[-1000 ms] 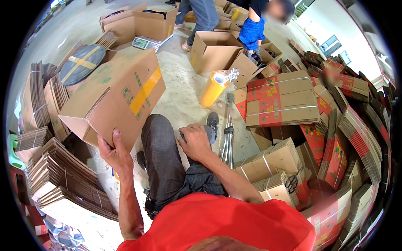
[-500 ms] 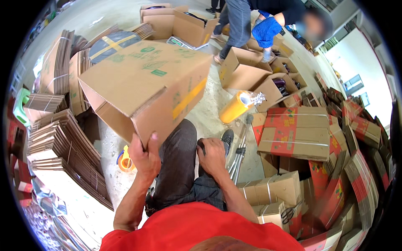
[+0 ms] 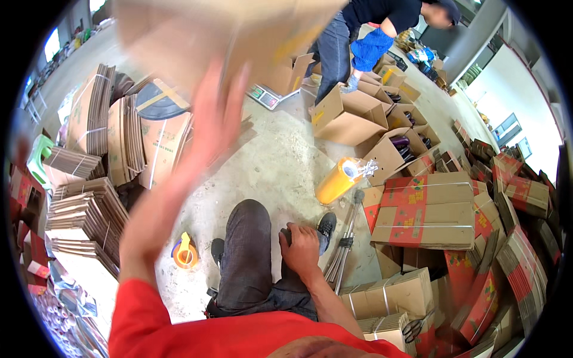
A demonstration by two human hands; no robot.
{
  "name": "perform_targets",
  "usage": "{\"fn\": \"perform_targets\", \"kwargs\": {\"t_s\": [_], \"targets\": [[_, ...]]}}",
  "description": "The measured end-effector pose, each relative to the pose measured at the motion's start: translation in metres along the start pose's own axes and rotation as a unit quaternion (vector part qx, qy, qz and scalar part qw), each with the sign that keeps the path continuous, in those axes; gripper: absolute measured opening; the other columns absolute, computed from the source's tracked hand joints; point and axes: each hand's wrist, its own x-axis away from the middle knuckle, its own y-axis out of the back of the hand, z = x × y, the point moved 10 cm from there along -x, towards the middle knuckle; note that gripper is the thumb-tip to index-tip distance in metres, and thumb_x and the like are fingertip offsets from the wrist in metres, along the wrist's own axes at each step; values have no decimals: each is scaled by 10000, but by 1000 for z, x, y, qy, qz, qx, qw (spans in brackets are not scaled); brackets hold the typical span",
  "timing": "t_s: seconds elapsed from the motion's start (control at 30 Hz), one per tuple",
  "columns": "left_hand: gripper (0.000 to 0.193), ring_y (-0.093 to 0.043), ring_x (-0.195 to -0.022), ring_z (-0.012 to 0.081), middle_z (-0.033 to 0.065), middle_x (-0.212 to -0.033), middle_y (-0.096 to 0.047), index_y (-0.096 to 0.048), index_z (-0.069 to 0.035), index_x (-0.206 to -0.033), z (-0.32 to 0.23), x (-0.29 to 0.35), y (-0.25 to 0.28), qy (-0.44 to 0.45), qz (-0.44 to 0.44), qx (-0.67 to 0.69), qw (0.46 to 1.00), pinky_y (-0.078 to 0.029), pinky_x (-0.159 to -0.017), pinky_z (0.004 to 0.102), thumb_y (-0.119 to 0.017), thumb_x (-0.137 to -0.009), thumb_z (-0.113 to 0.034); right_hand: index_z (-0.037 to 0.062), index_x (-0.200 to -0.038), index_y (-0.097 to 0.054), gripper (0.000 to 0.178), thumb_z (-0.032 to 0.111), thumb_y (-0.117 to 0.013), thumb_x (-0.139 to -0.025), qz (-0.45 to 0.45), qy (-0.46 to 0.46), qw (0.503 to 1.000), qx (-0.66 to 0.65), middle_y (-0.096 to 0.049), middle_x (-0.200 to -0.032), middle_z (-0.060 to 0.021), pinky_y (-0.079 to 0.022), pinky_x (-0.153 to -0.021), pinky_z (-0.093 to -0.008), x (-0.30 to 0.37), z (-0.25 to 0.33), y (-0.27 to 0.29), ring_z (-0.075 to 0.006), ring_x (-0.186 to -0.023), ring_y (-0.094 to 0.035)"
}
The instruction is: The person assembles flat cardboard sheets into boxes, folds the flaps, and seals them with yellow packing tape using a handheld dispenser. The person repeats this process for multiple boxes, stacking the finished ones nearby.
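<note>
A brown cardboard box (image 3: pixel 179 42), blurred by motion, fills the top of the view and is partly cut off by its edge. My left hand (image 3: pixel 218 116) is raised toward it with fingers stretched out and apart. The fingertips overlap the box's near side; whether they still touch it I cannot tell. My right hand (image 3: pixel 300 247) rests over my right knee, its fingers draped loosely on the dark trouser cloth. On the floor left of my legs lies an orange tape dispenser (image 3: pixel 185 253).
Bundled flat cartons (image 3: pixel 83 206) stand at left; red-and-brown bundles (image 3: pixel 424 209) pile up at right. A yellow film roll (image 3: pixel 337 185) stands near a folded tripod (image 3: pixel 343 244). Beyond, a person in blue sleeve covers (image 3: pixel 370 49) bends over open boxes (image 3: pixel 352 116) holding dark purple vegetables.
The box has gone up and away from me, and my left hand, which gripped its near edge, has risen after it with the fingers opened. My right hand stays on the knee.
</note>
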Motion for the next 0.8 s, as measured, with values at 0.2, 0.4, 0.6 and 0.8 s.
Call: {"fn": "perform_targets", "kwargs": {"t_s": [0.2,0.4,0.6,0.8], "targets": [[678,-595,-1263,450,317,-1358,-601,-377,-16,-1573,179,-178,-82,-144,-7,-109,984,-458,-1099,507,-653,-968,-145,29,-1146,-700,354,266,-761,-890,90,-42,995,-25,-754,-1021,-177,-509,-921,-494,-13,14,-44,-400,-985,-690],[628,-566,-1331,398,201,-1468,-579,-451,-60,-1557,68,56,-90,26,201,97,974,-450,-1140,470,-677,-973,-114,37,-1159,-699,349,245,-768,-888,64,-76,995,-21,-752,-1029,-164,-506,-918,-495,-6,-16,-14,-394,-1002,-683],[511,-662,-1105,367,206,-1301,-634,-582,-33,-1402,111,385,67,324,257,-30,910,-556,-937,429,-698,-905,1,43,-1173,-705,356,258,-766,-897,61,-25,998,-24,-750,-1022,-179,-512,-901,-501,-8,4,-37,-409,-979,-685],[505,-676,-1078,357,219,-1231,-664,-592,-43,-1384,78,594,227,527,112,-83,839,-556,-919,458,-680,-887,-37,16,-1168,-708,351,247,-742,-906,81,41,996,-19,-743,-1013,-183,-523,-888,-515,-15,31,-54,-419,-980,-682]]}}
